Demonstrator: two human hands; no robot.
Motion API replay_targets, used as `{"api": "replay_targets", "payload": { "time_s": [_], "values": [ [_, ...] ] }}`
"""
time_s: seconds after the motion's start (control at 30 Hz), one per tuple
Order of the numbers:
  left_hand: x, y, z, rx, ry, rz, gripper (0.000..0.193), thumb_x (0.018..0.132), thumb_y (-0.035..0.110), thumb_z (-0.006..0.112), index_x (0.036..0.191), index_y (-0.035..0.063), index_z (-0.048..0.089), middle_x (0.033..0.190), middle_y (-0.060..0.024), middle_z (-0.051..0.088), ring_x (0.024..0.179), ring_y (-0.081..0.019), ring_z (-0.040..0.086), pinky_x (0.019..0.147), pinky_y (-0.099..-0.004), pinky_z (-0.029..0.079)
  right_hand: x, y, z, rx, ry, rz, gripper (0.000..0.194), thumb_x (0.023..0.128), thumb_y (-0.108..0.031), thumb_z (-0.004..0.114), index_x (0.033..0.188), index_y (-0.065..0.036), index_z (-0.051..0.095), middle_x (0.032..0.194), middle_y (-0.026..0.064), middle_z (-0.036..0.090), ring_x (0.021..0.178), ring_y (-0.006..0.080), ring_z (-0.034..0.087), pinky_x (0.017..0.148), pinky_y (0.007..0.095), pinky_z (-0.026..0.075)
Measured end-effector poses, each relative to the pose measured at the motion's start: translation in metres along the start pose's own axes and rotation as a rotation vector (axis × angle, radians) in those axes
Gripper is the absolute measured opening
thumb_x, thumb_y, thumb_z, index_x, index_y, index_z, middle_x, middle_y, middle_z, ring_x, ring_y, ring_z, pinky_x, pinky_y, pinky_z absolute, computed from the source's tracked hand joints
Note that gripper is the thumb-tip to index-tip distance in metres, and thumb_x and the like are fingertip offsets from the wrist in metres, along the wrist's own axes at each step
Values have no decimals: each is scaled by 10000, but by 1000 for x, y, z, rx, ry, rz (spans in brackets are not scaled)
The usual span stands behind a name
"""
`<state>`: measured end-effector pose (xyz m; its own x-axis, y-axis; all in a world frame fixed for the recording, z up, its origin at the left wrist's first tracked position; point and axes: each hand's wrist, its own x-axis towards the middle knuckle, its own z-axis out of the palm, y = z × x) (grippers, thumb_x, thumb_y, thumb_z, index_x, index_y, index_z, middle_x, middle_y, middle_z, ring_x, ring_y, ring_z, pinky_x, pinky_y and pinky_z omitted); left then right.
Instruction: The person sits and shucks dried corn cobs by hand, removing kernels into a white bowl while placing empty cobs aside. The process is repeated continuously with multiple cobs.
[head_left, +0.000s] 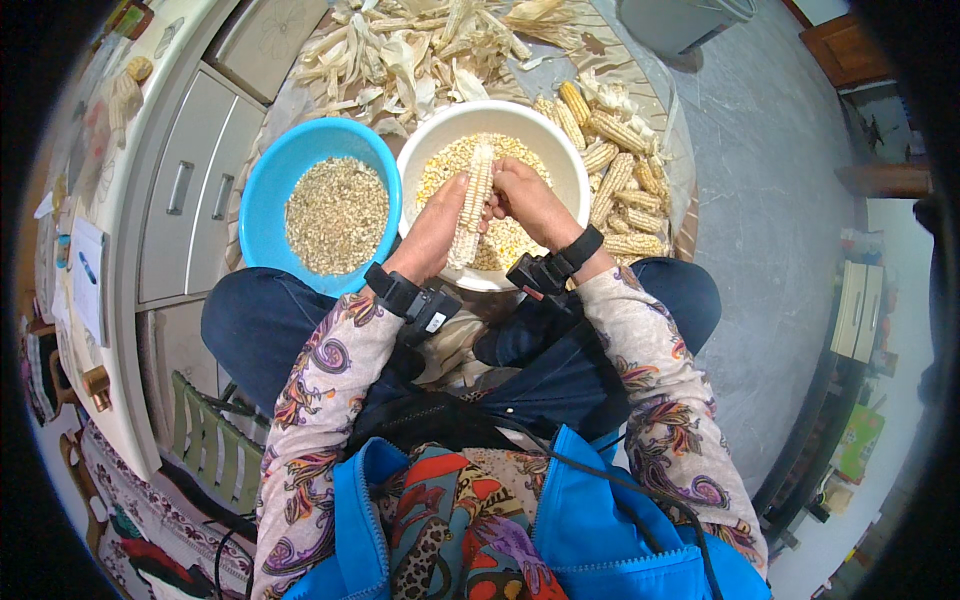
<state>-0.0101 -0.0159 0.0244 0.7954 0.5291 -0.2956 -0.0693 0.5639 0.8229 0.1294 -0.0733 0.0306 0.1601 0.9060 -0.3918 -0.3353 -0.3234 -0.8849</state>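
Observation:
Over a white basin I hold a pale ear of dried corn, tilted slightly, with its rows of kernels showing. My left hand grips it from the left side, thumb along the ear. My right hand is against its right side, fingers curled; some fingertips are hidden behind the ear. Loose yellow and white corn kernels lie in the basin beneath. Touching the basin on its left, a blue basin holds a bed of smaller, pale brownish grains or pieces.
Several dried corn ears are heaped right of the white basin. Dry husks spread beyond it on a patterned sheet. A cabinet borders the left, and a folded green slatted stool leans there. A grey bucket stands far right.

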Motion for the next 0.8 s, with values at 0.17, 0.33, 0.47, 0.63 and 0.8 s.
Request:
{"api": "replay_targets", "payload": {
  "time_s": [0.17, 0.33, 0.47, 0.63, 0.8],
  "values": [
    [-2, 1, -3, -80, 80, -117, 356, 972, 350, 287, 1078, 65, 473, 806, -32, 537, 617, -96, 486, 551, -222, 440, -3, -3, 1, -56, 15, 22, 141, 873, -173, 452, 894, -37, 482, 690, 39, 517, 566, 112, 484, 536, 237, 415],
    [-3, 0, 2, 31, 78, -91, 360, 971, 357, 284, 1081, 65, 464, 780, -29, 524, 609, -99, 488, 529, -225, 434, 0, 3, 4, -273, 74, 8, 158, 881, -174, 425, 918, -33, 489, 701, 37, 516, 576, 109, 489, 545, 237, 415],
    [-2, 1, 0, -67, 76, -152, 362, 971, 360, 283, 1077, 65, 465, 762, -28, 513, 604, -98, 491, 516, -225, 430, 1, 4, 3, -188, 46, -4, 159, 878, -166, 412, 927, -30, 479, 707, 39, 524, 570, 109, 487, 560, 228, 412],
    [0, 0, -6, -100, 124, -178, 354, 972, 345, 279, 1084, 62, 460, 772, -34, 518, 603, -99, 492, 537, -231, 449, -4, -1, 1, -100, -76, 30, 159, 872, -163, 421, 947, -31, 467, 712, 31, 528, 565, 107, 484, 564, 215, 403],
    [1, -5, -3, -27, 151, -120, 369, 972, 353, 282, 1125, 62, 450, 798, -38, 519, 591, -103, 493, 538, -237, 457, 0, 7, 4, -242, 17, -27, 197, 821, -162, 423, 893, 9, 487, 698, 66, 556, 601, 130, 529, 545, 263, 426]
  ]
}}
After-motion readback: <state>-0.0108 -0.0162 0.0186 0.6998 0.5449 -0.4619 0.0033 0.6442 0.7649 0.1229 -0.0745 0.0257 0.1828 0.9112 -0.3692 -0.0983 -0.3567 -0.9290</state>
